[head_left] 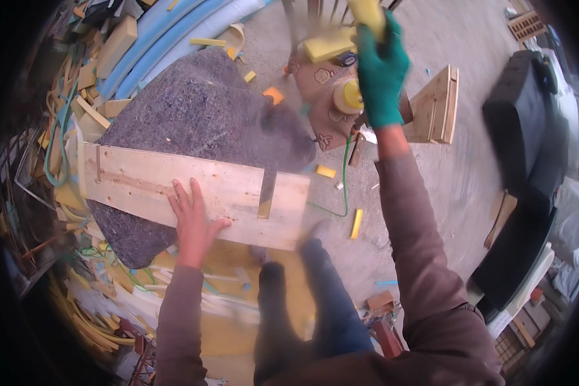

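Note:
My left hand [194,226], bare, lies with spread fingers on a long pale wooden board [231,183] that has a narrow slot near each end. The board rests across a large grey felt-like mass [186,109]. My right hand [383,77], in a green glove, is raised at the far right and grips a yellow foam block [368,18], partly blurred by motion. Below and beside that hand is a round tub [349,96] with yellow on top, standing on a patterned brown cloth [321,96]. Another yellow foam block [330,45] lies behind the tub.
A wooden frame [434,106] stands right of the cloth. Foam scraps [357,223] and a thin green hose [347,174] lie on the concrete floor. Bent blue foam sheets [167,38] and offcuts crowd the left. Black padded pieces [514,122] line the right.

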A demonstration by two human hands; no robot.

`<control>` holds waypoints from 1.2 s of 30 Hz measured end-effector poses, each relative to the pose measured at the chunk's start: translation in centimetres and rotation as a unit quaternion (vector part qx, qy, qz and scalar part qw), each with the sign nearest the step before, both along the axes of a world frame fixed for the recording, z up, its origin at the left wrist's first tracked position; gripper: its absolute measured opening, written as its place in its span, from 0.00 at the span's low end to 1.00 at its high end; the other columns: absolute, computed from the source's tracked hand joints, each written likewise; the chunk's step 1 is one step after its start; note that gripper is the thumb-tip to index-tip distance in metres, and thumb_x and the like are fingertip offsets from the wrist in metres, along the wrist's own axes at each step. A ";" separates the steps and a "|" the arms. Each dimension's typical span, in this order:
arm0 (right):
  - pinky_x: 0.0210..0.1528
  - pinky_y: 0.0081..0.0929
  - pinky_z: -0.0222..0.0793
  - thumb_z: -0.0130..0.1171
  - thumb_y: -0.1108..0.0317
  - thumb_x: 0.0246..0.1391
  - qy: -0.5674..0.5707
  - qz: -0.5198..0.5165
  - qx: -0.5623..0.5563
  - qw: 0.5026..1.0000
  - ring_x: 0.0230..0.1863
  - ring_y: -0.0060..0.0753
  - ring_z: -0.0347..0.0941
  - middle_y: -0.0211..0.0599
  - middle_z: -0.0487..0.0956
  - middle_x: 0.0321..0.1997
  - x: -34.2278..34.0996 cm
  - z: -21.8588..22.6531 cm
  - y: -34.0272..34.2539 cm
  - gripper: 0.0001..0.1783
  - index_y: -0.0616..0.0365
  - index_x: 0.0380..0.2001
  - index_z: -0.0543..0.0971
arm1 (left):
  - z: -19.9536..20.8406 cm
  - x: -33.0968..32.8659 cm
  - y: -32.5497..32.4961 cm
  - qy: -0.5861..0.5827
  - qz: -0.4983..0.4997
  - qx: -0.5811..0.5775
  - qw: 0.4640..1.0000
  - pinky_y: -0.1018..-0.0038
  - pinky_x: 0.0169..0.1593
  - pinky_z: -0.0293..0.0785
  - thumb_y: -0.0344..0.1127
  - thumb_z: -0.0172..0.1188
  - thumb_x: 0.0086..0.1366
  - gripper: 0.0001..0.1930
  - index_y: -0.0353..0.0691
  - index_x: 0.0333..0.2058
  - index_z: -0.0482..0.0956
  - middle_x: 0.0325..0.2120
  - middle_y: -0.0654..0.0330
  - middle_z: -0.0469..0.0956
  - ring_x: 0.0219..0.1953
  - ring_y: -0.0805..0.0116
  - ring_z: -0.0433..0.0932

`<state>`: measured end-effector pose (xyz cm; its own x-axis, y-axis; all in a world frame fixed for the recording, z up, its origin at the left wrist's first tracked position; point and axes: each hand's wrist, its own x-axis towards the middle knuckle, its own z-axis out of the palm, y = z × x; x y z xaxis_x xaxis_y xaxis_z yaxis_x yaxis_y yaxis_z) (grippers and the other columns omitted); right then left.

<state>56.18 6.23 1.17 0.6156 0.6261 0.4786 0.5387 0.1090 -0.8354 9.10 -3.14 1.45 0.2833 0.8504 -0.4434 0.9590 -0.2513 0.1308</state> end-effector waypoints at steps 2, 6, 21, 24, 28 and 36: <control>0.42 0.26 0.84 0.68 0.69 0.72 0.146 0.031 0.030 0.988 0.47 0.21 0.85 0.37 0.88 0.52 -0.7 4.6 -8.3 0.27 0.61 0.70 0.77 | -0.1 -0.3 0.0 0.011 0.002 -0.004 1.000 0.39 0.82 0.52 0.47 0.88 0.49 0.72 0.39 0.84 0.45 0.83 0.26 0.36 0.83 0.16 0.38; 0.39 0.20 0.74 0.62 0.59 0.75 0.331 -0.056 -0.041 0.941 0.41 0.17 0.77 0.29 0.86 0.50 0.0 6.4 -20.4 0.21 0.63 0.60 0.85 | -1.6 -0.9 -0.2 0.027 0.018 -0.019 0.999 0.38 0.82 0.53 0.49 0.87 0.51 0.72 0.42 0.85 0.44 0.84 0.27 0.35 0.82 0.15 0.38; 0.67 0.29 0.72 0.58 0.59 0.78 0.460 0.026 -0.093 0.883 0.62 0.26 0.75 0.37 0.81 0.63 -14.7 0.8 -35.9 0.27 0.63 0.71 0.77 | 6.0 13.5 -14.8 -0.325 -0.013 -0.458 0.827 0.69 0.60 0.81 0.35 0.61 0.83 0.28 0.37 0.75 0.67 0.61 0.57 0.82 0.56 0.72 0.83; 0.73 0.34 0.71 0.65 0.59 0.76 0.534 -0.046 -0.055 0.842 0.72 0.32 0.72 0.43 0.75 0.74 -20.6 -0.9 -37.4 0.38 0.58 0.80 0.65 | 5.5 14.5 -16.8 -0.401 0.121 -0.480 0.771 0.68 0.61 0.81 0.32 0.62 0.82 0.27 0.35 0.74 0.66 0.61 0.56 0.82 0.57 0.70 0.83; 0.72 0.38 0.74 0.72 0.64 0.70 0.609 -0.065 -0.063 0.788 0.71 0.35 0.74 0.43 0.74 0.75 -24.2 -3.7 -38.3 0.43 0.57 0.81 0.64 | 3.7 13.7 -14.9 -0.309 0.016 -0.402 0.861 0.69 0.58 0.81 0.36 0.64 0.82 0.18 0.35 0.64 0.78 0.55 0.56 0.86 0.53 0.71 0.84; 0.72 0.37 0.72 0.80 0.48 0.60 0.516 -0.025 -0.104 0.850 0.71 0.39 0.76 0.50 0.76 0.77 -21.9 -13.6 -32.8 0.57 0.57 0.84 0.63 | -4.5 15.7 0.6 -0.354 -0.262 0.001 0.898 0.63 0.64 0.75 0.38 0.61 0.80 0.14 0.35 0.54 0.87 0.53 0.53 0.87 0.57 0.54 0.82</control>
